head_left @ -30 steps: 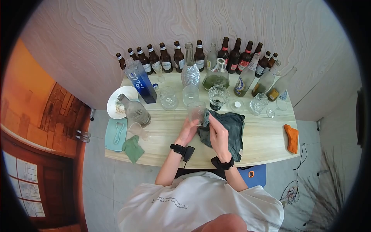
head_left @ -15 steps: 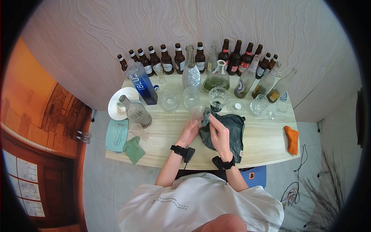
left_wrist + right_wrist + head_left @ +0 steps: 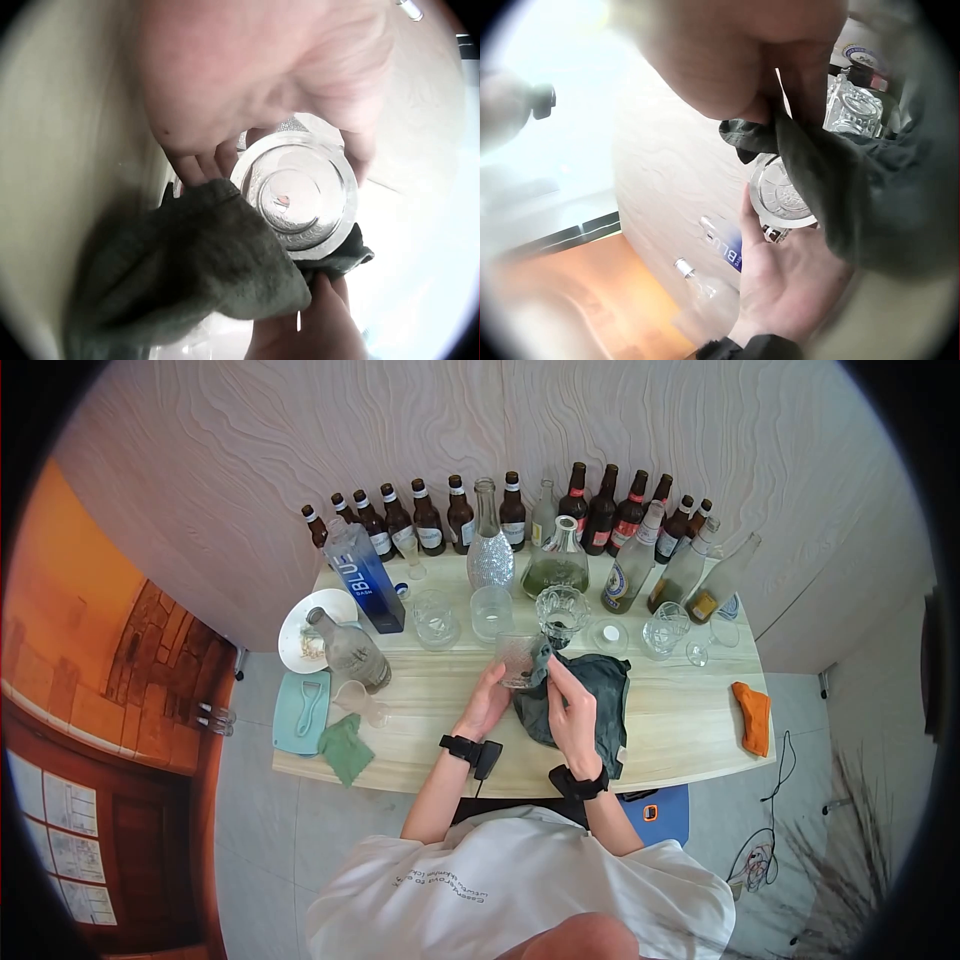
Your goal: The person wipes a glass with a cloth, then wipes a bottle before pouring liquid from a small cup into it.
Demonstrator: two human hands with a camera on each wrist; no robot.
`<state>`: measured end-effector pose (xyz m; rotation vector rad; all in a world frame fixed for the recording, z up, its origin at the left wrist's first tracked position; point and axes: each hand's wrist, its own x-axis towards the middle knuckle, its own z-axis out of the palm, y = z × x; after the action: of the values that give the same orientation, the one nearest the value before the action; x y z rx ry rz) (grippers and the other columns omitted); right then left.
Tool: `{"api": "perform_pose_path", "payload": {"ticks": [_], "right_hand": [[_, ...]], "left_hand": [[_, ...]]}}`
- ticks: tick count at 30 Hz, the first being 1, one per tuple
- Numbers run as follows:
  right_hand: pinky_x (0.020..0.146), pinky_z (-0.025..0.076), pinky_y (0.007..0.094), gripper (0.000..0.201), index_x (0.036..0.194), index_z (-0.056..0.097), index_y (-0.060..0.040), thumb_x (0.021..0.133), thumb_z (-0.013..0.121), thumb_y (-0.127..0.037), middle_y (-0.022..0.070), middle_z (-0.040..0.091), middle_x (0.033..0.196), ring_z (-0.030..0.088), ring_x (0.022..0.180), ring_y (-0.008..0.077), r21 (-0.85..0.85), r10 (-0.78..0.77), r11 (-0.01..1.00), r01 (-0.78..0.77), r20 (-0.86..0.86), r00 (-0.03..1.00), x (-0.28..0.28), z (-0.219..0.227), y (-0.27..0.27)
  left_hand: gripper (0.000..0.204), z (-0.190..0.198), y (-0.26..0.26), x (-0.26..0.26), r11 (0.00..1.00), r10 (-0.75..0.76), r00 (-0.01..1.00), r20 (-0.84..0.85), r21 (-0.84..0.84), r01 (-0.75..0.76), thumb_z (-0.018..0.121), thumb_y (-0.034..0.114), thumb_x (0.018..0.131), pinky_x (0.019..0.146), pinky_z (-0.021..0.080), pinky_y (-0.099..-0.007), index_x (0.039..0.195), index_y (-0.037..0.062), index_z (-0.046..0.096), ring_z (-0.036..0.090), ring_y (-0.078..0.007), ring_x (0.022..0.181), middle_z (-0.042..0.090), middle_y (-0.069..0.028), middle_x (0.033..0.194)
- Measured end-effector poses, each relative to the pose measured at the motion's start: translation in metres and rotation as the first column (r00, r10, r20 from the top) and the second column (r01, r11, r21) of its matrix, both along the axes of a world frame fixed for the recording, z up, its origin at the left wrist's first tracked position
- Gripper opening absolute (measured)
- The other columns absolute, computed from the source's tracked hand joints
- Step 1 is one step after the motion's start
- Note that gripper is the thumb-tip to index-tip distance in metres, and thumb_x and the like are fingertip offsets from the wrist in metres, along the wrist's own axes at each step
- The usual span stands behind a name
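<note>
My left hand (image 3: 486,703) grips a clear patterned drinking glass (image 3: 518,660) by its side, above the middle of the table. In the left wrist view the round base of the glass (image 3: 300,196) faces the camera, with fingers and thumb on either side. A dark grey-green cloth (image 3: 604,705) hangs from my right hand (image 3: 574,722), which pinches it against the right side and rim of the glass. Most of the cloth trails down to the tabletop. The right wrist view shows the cloth (image 3: 855,195) partly covering the glass.
Behind the hands stand a frosted tumbler (image 3: 492,612), a cut-glass goblet (image 3: 563,612) and several bottles. A grey bottle (image 3: 350,650), a white plate (image 3: 295,630), a teal board (image 3: 292,735) and a green cloth (image 3: 346,750) lie left. An orange cloth (image 3: 752,720) is at right.
The glass has turned a little in my left hand, and my right hand has shifted slightly with the cloth along its rim. Other things stay in place.
</note>
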<state>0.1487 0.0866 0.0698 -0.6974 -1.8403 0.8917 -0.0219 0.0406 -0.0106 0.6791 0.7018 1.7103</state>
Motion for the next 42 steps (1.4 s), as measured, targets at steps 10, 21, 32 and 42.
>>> {"api": "perform_pose_path", "payload": {"ticks": [10,21,32,42], "right_hand": [[0.104,0.057,0.04,0.035,0.13,0.072,0.0032,0.096,0.063,0.01,0.0193,0.071,0.14,0.07,0.127,0.0375,0.065,0.103,0.992,-0.109,0.089,0.991,0.005,-0.005,-0.013],[0.104,0.056,0.0354,0.037,0.137,0.069,0.0025,0.101,0.06,0.009,0.0205,0.072,0.139,0.071,0.128,0.0323,-0.049,0.019,0.999,-0.019,0.002,1.0,0.0,0.002,0.001],[0.074,0.054,0.0315,0.032,0.131,0.076,-0.0039,0.102,0.062,0.0,0.0201,0.078,0.106,0.072,0.083,0.0194,-0.044,-0.103,0.994,0.103,-0.008,0.995,0.001,0.028,0.027],[0.069,0.052,0.0279,0.03,0.124,0.077,0.0021,0.099,0.064,-0.009,0.0114,0.073,0.077,0.066,0.072,0.01,-0.348,-0.022,0.936,0.052,0.087,0.996,0.006,0.022,0.035]], "left_hand": [[0.072,-0.02,0.0,-0.002,0.996,0.082,0.996,0.038,0.026,-0.083,0.074,0.045,0.1,0.122,0.038,-0.0418,0.154,0.0033,0.05,0.055,-0.0229,0.141,0.061,-0.0086,0.15],[0.089,-0.003,-0.002,-0.003,0.999,0.018,1.0,-0.01,0.039,-0.017,0.079,0.046,0.091,0.119,0.044,-0.0441,0.161,0.0059,0.042,0.056,-0.024,0.141,0.059,-0.009,0.153],[0.102,-0.012,0.0,-0.003,1.0,-0.028,0.999,0.018,0.004,0.028,0.084,0.058,0.088,0.124,0.039,-0.0478,0.165,0.0109,0.036,0.048,-0.0256,0.149,0.048,-0.0095,0.161],[0.111,0.016,-0.005,0.001,0.998,0.059,0.994,-0.087,-0.004,-0.059,0.088,0.065,0.08,0.124,0.035,-0.0448,0.164,0.0142,0.036,0.046,-0.0233,0.149,0.049,-0.0076,0.158]]}}
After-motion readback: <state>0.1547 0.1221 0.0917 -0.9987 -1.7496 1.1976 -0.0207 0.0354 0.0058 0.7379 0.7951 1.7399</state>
